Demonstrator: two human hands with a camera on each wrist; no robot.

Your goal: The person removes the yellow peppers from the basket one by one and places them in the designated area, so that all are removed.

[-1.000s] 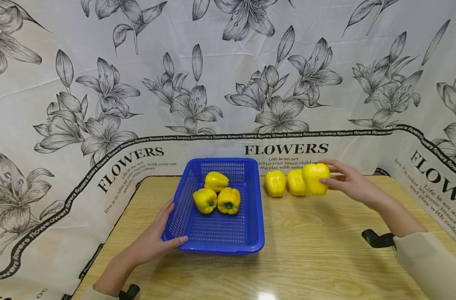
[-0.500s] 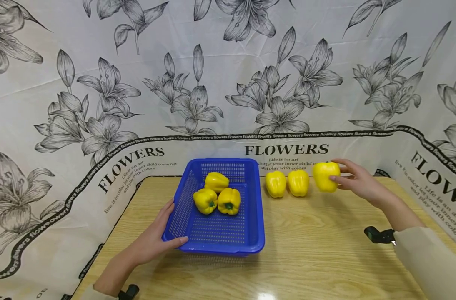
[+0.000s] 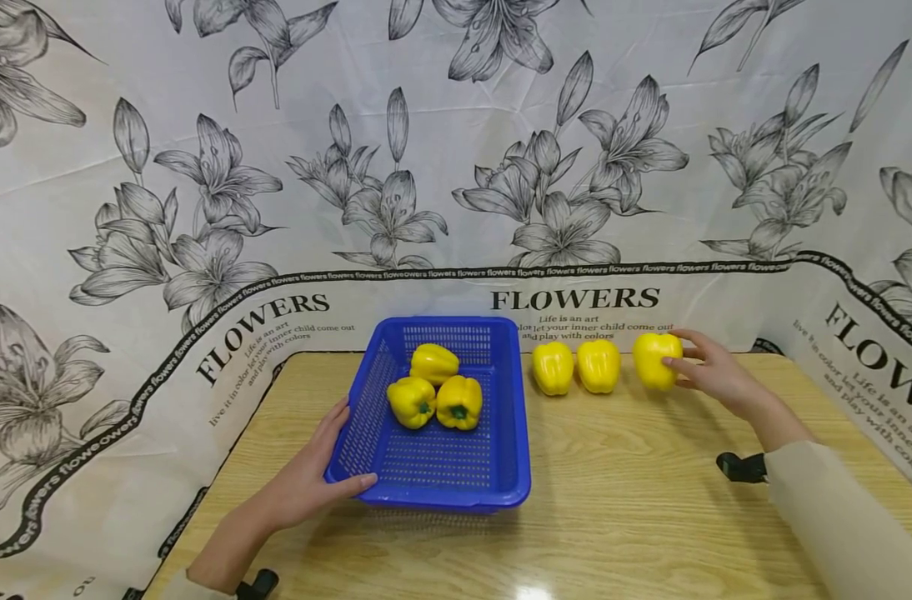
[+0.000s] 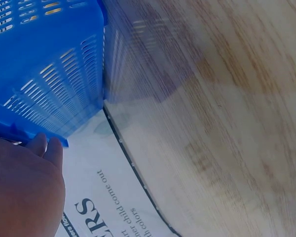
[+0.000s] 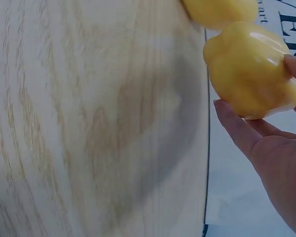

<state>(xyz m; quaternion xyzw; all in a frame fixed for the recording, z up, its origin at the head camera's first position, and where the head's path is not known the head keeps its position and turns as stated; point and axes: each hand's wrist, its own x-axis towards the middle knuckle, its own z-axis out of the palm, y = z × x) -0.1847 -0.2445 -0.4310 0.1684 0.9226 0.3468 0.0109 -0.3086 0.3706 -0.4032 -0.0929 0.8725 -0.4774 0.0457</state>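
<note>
My left hand [image 3: 306, 479] grips the near left corner of a blue plastic basket [image 3: 456, 496], thumb over the rim and fingers along the outer side. In the left wrist view, fingertips [image 4: 52, 148] hook the basket's edge. Three yellow bell peppers lie in the basket, one [image 3: 433, 363] behind the other two. On the right, my right hand [image 3: 714, 375] holds another yellow bell pepper [image 3: 654, 360] between thumb and fingers. Whether that pepper touches the table I cannot tell. Two more peppers, a left one [image 3: 553, 368] and a right one [image 3: 598, 367], stand side by side between it and the basket.
The wooden table [image 3: 613, 500] runs under everything. A white cloth [image 3: 426, 292] printed with flowers and lettering hangs along its back and sides. Dark wrist devices show below both hands, one of them a black mount [image 3: 741, 467] by the right sleeve.
My right hand has carried its pepper to the right, away from the two standing peppers, and then slightly down. The left hand and the basket have stayed in place.
</note>
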